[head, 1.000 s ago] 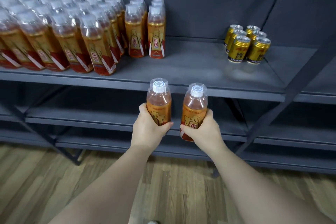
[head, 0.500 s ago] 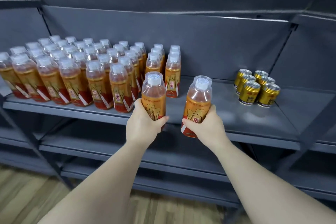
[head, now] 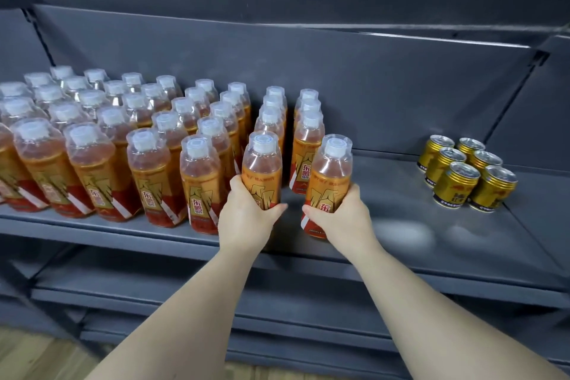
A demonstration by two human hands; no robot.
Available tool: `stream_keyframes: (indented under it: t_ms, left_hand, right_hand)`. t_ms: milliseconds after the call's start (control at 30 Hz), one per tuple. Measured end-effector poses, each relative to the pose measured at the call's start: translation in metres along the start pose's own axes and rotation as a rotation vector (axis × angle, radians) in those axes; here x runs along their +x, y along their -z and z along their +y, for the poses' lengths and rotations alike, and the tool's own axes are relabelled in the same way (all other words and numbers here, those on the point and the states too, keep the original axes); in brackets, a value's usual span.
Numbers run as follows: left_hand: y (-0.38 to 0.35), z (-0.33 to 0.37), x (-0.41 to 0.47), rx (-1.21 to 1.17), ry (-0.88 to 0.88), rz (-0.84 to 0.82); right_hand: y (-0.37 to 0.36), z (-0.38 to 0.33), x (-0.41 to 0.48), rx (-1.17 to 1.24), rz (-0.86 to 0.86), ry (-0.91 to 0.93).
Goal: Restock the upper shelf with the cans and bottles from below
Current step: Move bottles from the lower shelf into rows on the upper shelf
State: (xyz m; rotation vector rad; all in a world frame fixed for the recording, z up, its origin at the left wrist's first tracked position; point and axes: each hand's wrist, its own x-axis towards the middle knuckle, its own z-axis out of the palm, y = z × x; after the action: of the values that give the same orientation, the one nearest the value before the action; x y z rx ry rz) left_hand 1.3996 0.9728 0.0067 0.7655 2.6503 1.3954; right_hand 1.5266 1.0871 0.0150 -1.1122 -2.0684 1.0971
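My left hand (head: 246, 219) grips an orange drink bottle (head: 262, 168) with a clear cap cover, held upright at the front of the upper shelf (head: 401, 244), just right of the front row of stocked bottles (head: 148, 176). My right hand (head: 339, 219) grips a second identical bottle (head: 331, 176), tilted slightly, in front of the rightmost bottle column (head: 307, 145). Whether either bottle's base touches the shelf is hidden by my hands. Several gold cans (head: 468, 173) stand grouped at the shelf's right.
The shelf surface between the bottles and the cans is bare grey metal. Lower grey shelves (head: 185, 287) run beneath, with a slanted support at the left. Another shelf (head: 401, 37) overhangs above. Wooden floor (head: 37, 355) shows at the bottom left.
Both hands have risen and moved forward with their bottles, from below the shelf edge to the shelf's front, beside the stocked rows. The view has come closer to the shelf.
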Motion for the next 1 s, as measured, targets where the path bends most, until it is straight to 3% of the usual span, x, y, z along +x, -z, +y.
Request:
stream_keyframes:
  t_ms: [500,1000]
  left_hand:
    - [-0.033,-0.005,0.051,-0.039,0.009,-0.004]
    - [-0.042,-0.008,0.051,-0.047,0.018,0.015]
  right_hand:
    - [-0.049,0.01,0.055,0.076,0.036,-0.001]
    - [-0.05,0.011,0.061,0.121,-0.007,-0.01]
